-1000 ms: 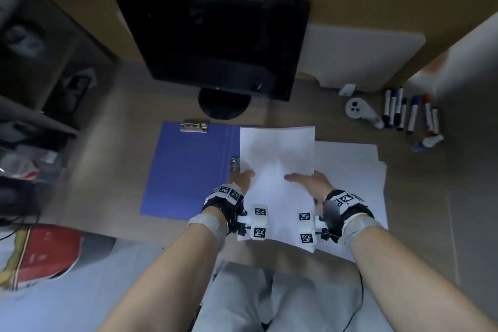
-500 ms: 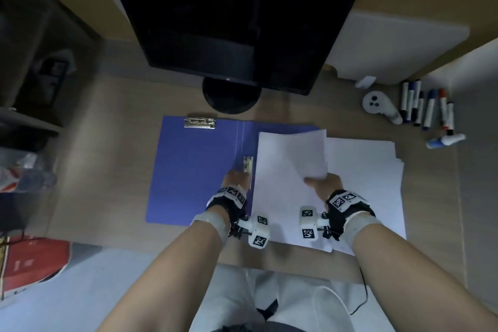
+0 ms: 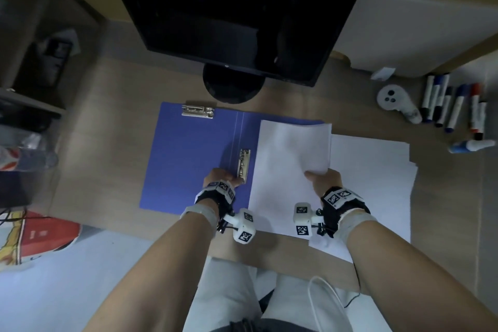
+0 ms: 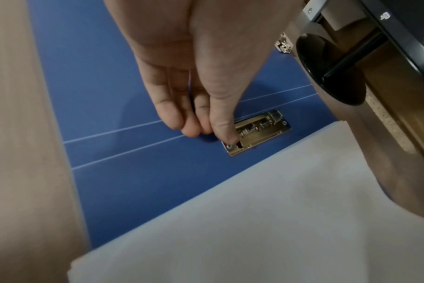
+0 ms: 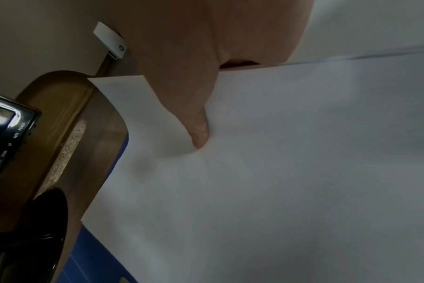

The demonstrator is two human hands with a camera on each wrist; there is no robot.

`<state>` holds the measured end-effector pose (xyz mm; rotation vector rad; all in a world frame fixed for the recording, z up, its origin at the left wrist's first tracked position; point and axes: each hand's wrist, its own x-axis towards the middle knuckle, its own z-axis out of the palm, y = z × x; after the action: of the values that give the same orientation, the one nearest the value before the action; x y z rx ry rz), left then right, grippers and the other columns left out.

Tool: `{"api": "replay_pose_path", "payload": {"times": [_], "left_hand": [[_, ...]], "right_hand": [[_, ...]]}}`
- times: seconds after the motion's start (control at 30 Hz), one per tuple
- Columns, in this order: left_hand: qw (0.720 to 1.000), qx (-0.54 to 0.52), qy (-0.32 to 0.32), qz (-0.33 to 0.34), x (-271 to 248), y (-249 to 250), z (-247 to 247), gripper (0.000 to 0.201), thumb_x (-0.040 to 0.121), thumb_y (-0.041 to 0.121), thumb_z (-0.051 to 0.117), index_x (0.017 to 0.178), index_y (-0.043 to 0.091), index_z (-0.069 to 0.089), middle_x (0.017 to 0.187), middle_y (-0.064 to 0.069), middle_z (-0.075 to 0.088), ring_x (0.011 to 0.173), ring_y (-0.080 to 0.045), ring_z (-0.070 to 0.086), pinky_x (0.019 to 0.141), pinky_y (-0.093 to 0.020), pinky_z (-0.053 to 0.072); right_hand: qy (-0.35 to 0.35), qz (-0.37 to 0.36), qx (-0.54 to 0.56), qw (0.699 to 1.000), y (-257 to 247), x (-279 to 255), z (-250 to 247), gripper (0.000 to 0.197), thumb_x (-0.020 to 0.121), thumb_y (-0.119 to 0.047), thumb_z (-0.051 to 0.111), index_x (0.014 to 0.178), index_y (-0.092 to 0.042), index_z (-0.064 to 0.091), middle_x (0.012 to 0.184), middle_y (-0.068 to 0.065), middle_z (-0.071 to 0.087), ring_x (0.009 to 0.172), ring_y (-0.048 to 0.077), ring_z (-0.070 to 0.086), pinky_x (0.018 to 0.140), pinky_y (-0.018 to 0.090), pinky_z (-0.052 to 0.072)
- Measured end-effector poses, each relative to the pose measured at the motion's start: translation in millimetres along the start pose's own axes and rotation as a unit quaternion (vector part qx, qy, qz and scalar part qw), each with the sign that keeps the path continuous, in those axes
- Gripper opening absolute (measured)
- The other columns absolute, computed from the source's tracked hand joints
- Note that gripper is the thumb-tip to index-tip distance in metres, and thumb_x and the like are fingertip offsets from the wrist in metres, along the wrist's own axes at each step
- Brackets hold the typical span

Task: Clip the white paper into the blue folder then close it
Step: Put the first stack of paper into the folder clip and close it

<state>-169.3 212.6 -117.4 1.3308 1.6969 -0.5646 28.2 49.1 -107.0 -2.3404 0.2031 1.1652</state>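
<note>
The blue folder [image 3: 188, 164] lies open on the desk, with a metal clip [image 3: 244, 166] beside its spine and a second clip [image 3: 198, 111] at its far left edge. My left hand [image 3: 229, 179] is at the near end of the spine clip [image 4: 259, 130]. Its thumb [image 4: 226, 134] presses on that end and its fingers are curled beside it. My right hand [image 3: 318, 176] pinches the right edge of the white paper [image 3: 288, 170], thumb [image 5: 199, 134] on top. The paper [image 5: 278, 172] covers the folder's right half, just right of the clip.
A stack of white sheets [image 3: 377, 170] lies under and right of the held paper. A black monitor [image 3: 237, 21] on a round base [image 3: 233, 86] stands just behind the folder. Markers [image 3: 452, 108] and a white controller [image 3: 396, 101] lie at the far right.
My left hand left the paper and went to the spine clip. My right hand moved from the sheet's middle to its right edge and drew it right, uncovering the clip.
</note>
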Motion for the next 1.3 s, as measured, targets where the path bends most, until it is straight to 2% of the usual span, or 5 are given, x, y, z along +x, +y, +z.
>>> {"api": "replay_pose_path", "payload": {"times": [0.13, 0.47, 0.9, 1.07, 1.3], "left_hand": [[0.999, -0.029, 0.015, -0.021, 21.2, -10.4, 5.9, 0.055, 0.037, 0.046, 0.086, 0.075, 0.009, 0.071, 0.071, -0.011, 0.076, 0.074, -0.028, 0.075, 0.075, -0.043, 0.061], [0.979, -0.116, -0.161, 0.052, -25.3, -11.1, -31.6, 0.015, 0.083, 0.027, 0.072, 0.08, 0.013, 0.069, 0.073, -0.005, 0.067, 0.071, -0.019, 0.064, 0.061, -0.02, 0.053], [0.991, -0.062, -0.119, 0.009, -2.4, 0.2, -23.7, 0.036, 0.074, 0.021, 0.081, 0.092, 0.003, 0.055, 0.075, -0.017, 0.071, 0.067, -0.025, 0.067, 0.068, -0.033, 0.059], [0.991, 0.026, -0.114, 0.059, 0.4, -11.0, -26.8, 0.052, 0.059, 0.059, 0.078, 0.067, 0.008, 0.073, 0.069, -0.007, 0.077, 0.07, -0.02, 0.075, 0.077, -0.033, 0.06], [0.959, -0.199, -0.144, 0.139, -11.3, -3.8, -49.5, 0.039, 0.087, 0.048, 0.06, 0.081, 0.011, 0.071, 0.075, -0.011, 0.07, 0.073, -0.023, 0.065, 0.079, -0.034, 0.058]], "right_hand": [[-0.013, 0.001, 0.019, 1.0, 1.2, 2.9, -2.8, 0.047, 0.082, -0.023, 0.076, 0.118, 0.004, 0.065, 0.112, 0.019, 0.071, 0.102, 0.034, 0.067, 0.082, 0.032, 0.05], [-0.022, -0.009, 0.019, 1.0, 0.5, 3.1, -3.5, 0.051, 0.082, -0.025, 0.076, 0.123, 0.003, 0.063, 0.114, 0.018, 0.07, 0.103, 0.033, 0.067, 0.084, 0.032, 0.05], [0.014, 0.003, 0.006, 1.0, 0.9, 2.1, 7.7, 0.046, 0.084, -0.024, 0.072, 0.119, 0.004, 0.063, 0.105, 0.017, 0.069, 0.096, 0.032, 0.065, 0.079, 0.032, 0.049], [0.019, 0.007, -0.006, 1.0, -0.3, 1.2, 10.0, 0.047, 0.084, -0.024, 0.072, 0.12, 0.003, 0.063, 0.111, 0.018, 0.07, 0.101, 0.034, 0.066, 0.085, 0.034, 0.052], [0.014, 0.01, -0.032, 0.999, -10.1, -9.3, 9.0, 0.053, 0.082, -0.026, 0.073, 0.124, 0.004, 0.06, 0.112, 0.02, 0.07, 0.1, 0.035, 0.067, 0.087, 0.038, 0.054]]}}
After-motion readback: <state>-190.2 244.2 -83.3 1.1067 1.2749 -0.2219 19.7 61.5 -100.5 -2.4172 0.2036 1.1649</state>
